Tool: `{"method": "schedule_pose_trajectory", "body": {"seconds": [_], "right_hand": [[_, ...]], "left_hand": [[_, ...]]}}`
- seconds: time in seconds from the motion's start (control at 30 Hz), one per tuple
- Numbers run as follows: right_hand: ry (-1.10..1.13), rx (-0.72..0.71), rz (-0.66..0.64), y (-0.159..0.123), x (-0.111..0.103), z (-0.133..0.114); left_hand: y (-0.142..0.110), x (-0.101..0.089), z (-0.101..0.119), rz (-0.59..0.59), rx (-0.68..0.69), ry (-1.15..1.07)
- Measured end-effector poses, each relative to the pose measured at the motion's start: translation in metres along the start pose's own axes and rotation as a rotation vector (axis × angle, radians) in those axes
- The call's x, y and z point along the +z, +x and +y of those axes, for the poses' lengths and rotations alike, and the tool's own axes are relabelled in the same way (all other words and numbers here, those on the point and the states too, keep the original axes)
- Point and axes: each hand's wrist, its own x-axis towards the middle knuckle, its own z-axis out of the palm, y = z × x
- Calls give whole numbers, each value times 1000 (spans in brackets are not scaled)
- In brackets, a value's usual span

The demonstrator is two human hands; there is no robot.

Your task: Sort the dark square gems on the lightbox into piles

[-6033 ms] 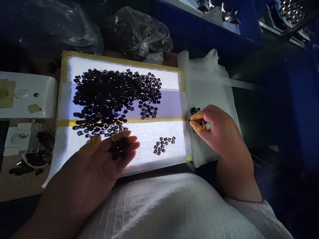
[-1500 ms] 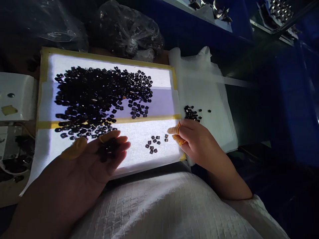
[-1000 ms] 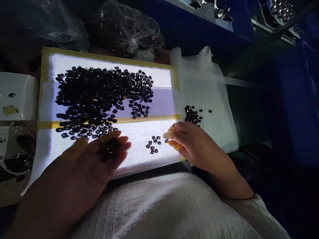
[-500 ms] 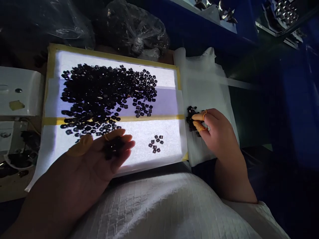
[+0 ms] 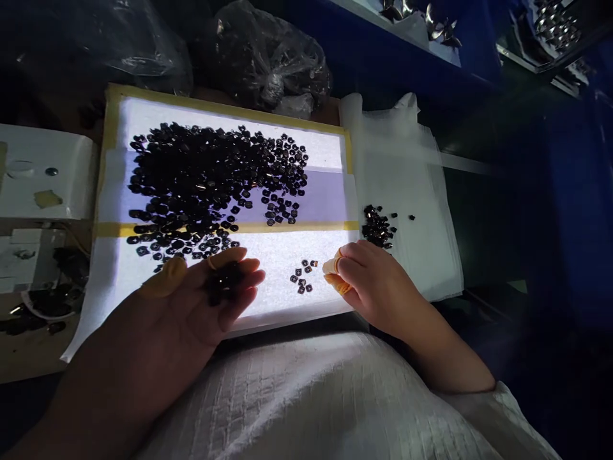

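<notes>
My left hand (image 5: 191,313) lies palm up, fingers curled, cupping several small dark shiny parts (image 5: 223,281) on its fingers. It hovers over the near left of a lit white panel (image 5: 268,310). My right hand (image 5: 373,281) is at the panel's right edge, thumb and forefinger closed toward each other. Whatever its tips hold, if anything, is too small to make out. Left of those tips rests a loose group of small black parts (image 5: 301,271). A large heap of the same parts (image 5: 191,169) covers the panel's upper left. Yellow finger cots cover some fingertips on both hands.
Right of the panel, a white sheet (image 5: 402,172) carries a small dark pile (image 5: 376,223) and a few stray parts. Clear plastic bags (image 5: 272,51) stand behind. A white box (image 5: 52,179) and a dish of dark pieces (image 5: 52,303) are at left.
My right hand has moved left from the dark pile on the white sheet to the panel's right edge. My left hand stays over the panel, still cupping the parts.
</notes>
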Motion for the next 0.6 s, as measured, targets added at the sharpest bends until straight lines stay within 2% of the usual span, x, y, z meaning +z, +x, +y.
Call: {"method": "schedule_pose_trajectory", "body": {"seconds": [0.1,0.2,0.3,0.37,0.47,0.6], "right_hand": [[-57,96,60,-8,-11,21],[-185,238,174,-14,-20,41],[-183,280,259,-14,-22,45],[-53,213,237,-10,-21,37],[112,75,124,2,-16,17],[130,6,-31,18,-10,-2]], "left_hand": [[2,-5,-2,-40,9,-3],[4,-9,-4,-83,6,-5],[4,-10,-4,-94,6,9],[3,-8,-3,-90,10,11],[2,-2,-2,-56,14,-4],[-2,8,3,72,-26,4]]}}
